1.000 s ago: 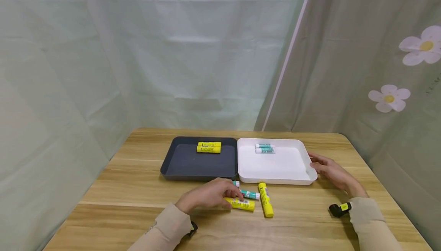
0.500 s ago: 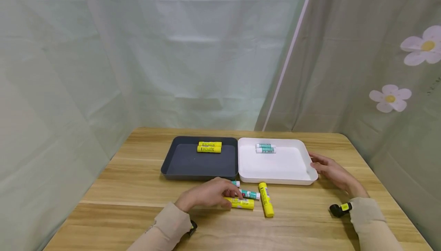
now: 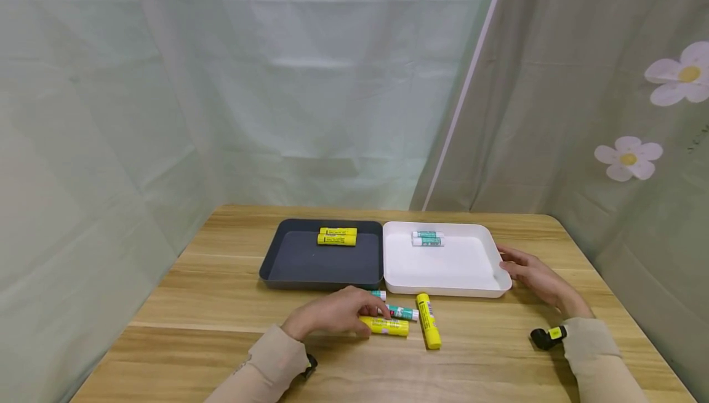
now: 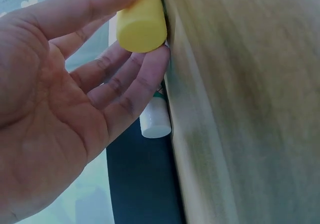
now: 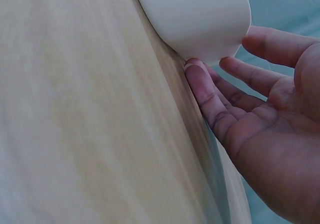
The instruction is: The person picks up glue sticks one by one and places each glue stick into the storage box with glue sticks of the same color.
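Observation:
In the head view my left hand [image 3: 342, 312] pinches the left end of a yellow glue stick [image 3: 389, 327], thumb on the near side and fingers on the far side. The left wrist view shows the thumb against the yellow end [image 4: 142, 31]. Just beyond lie a green-and-white glue stick [image 3: 403, 312] and another one [image 3: 379, 295], both partly hidden by the hand. A second yellow glue stick [image 3: 428, 322] lies to the right, pointing toward me. My right hand [image 3: 536, 275] touches the right side of the white tray [image 3: 443, 286] with extended fingers, as the right wrist view confirms.
Left of the white tray, and right up against it, stands a dark grey tray [image 3: 310, 271] holding two yellow glue sticks [image 3: 336, 240]. Two green-and-white glue sticks [image 3: 428, 241] lie in the white tray. A curtain [image 3: 332, 114] hangs behind the wooden table [image 3: 183, 341].
The yellow glue stick in my left hand has rolled slightly, so its label faces differently. Both hands and the trays have stayed practically in place.

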`<state>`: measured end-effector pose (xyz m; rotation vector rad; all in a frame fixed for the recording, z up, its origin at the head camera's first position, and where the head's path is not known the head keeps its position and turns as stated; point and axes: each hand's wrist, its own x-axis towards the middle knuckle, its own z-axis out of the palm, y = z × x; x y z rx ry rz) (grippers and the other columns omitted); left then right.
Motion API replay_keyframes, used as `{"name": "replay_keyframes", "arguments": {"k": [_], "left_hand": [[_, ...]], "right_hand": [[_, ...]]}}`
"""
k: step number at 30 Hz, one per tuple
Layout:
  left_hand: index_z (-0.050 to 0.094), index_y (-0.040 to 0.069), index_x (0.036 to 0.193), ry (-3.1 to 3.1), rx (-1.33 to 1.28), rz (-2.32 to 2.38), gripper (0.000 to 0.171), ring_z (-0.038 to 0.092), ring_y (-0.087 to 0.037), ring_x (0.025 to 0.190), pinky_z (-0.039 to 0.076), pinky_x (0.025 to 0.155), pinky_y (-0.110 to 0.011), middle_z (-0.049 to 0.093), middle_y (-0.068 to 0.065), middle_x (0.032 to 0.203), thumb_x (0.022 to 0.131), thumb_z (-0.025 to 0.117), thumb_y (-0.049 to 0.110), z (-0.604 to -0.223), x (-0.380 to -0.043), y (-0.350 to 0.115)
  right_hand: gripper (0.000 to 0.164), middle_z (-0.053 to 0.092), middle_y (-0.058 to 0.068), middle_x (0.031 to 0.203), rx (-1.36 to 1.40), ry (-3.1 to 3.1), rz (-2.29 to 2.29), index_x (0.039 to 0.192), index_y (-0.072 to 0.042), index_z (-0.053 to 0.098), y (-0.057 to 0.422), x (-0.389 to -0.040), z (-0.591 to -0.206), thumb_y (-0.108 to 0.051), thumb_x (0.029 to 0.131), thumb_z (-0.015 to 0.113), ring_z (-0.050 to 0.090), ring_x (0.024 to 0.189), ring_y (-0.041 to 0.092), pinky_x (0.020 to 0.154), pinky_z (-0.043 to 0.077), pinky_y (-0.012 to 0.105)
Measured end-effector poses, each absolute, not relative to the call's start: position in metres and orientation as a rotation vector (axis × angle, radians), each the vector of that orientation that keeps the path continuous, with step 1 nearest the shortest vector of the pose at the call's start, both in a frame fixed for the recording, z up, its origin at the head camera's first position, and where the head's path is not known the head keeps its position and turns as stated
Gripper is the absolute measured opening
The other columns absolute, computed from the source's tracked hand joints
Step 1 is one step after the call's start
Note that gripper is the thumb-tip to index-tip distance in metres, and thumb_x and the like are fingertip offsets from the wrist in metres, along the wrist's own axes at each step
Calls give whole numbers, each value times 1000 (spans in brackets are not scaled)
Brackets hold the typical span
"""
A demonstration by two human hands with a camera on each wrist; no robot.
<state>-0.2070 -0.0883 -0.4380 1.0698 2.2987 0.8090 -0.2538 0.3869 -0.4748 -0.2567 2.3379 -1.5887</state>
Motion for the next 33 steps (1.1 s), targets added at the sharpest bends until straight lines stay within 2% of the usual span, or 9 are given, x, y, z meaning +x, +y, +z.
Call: {"name": "replay_keyframes", "arguments": {"k": [9, 15, 18, 21, 24, 29, 31, 33], "left_hand": [[74, 26, 125, 2286, 1090, 883, 37, 60, -2, 105, 51, 93, -27, 67, 14, 119, 94, 76, 6, -433, -210, -96], [73, 21, 131, 2321, 1112, 925, 35, 59, -6, 101, 51, 90, -26, 68, 9, 123, 99, 70, 7, -428, -215, -100], [72, 20, 133, 2353, 1116, 954, 35, 59, -8, 102, 50, 89, -26, 69, 6, 126, 101, 68, 9, -425, -217, -102], [70, 20, 136, 2362, 1105, 1002, 35, 59, -9, 109, 50, 91, -27, 68, 3, 130, 103, 65, 9, -423, -219, -105], [69, 18, 138, 2361, 1100, 1041, 35, 60, -10, 110, 50, 90, -28, 68, 2, 131, 104, 62, 9, -422, -221, -109], [68, 16, 139, 2386, 1117, 1052, 35, 61, -12, 109, 51, 91, -30, 68, -2, 131, 106, 61, 11, -421, -225, -116], [67, 15, 140, 2395, 1109, 1055, 35, 61, -14, 111, 51, 93, -32, 68, -2, 132, 106, 61, 12, -418, -227, -118], [67, 15, 141, 2406, 1091, 1056, 36, 62, -16, 114, 51, 95, -34, 67, -3, 134, 106, 60, 12, -414, -230, -121]], "right_hand": [[72, 15, 33, 167, -240, 2327, -1589, 163, 6, 17, 388, -253, -473, -24, 109, 54, 22, 150, 48, 92, 41, 11], [73, 15, 33, 167, -237, 2332, -1572, 163, 6, 16, 388, -253, -471, -25, 109, 54, 23, 150, 48, 94, 41, 13], [73, 15, 32, 168, -225, 2346, -1552, 164, 4, 17, 388, -253, -471, -27, 109, 55, 22, 151, 48, 100, 41, 18], [74, 14, 32, 168, -229, 2362, -1530, 164, 5, 17, 388, -254, -470, -28, 109, 54, 22, 151, 48, 109, 39, 30], [73, 15, 31, 168, -223, 2369, -1532, 163, 5, 18, 387, -253, -471, -28, 109, 54, 22, 151, 47, 111, 38, 33], [73, 15, 32, 167, -236, 2344, -1583, 163, 6, 18, 386, -253, -474, -26, 109, 56, 20, 151, 47, 97, 39, 14], [73, 15, 32, 167, -236, 2333, -1596, 163, 6, 18, 386, -253, -474, -25, 108, 56, 20, 151, 47, 93, 39, 10], [74, 15, 32, 167, -235, 2333, -1594, 163, 6, 18, 386, -253, -474, -25, 108, 56, 20, 151, 47, 94, 39, 11]]}}
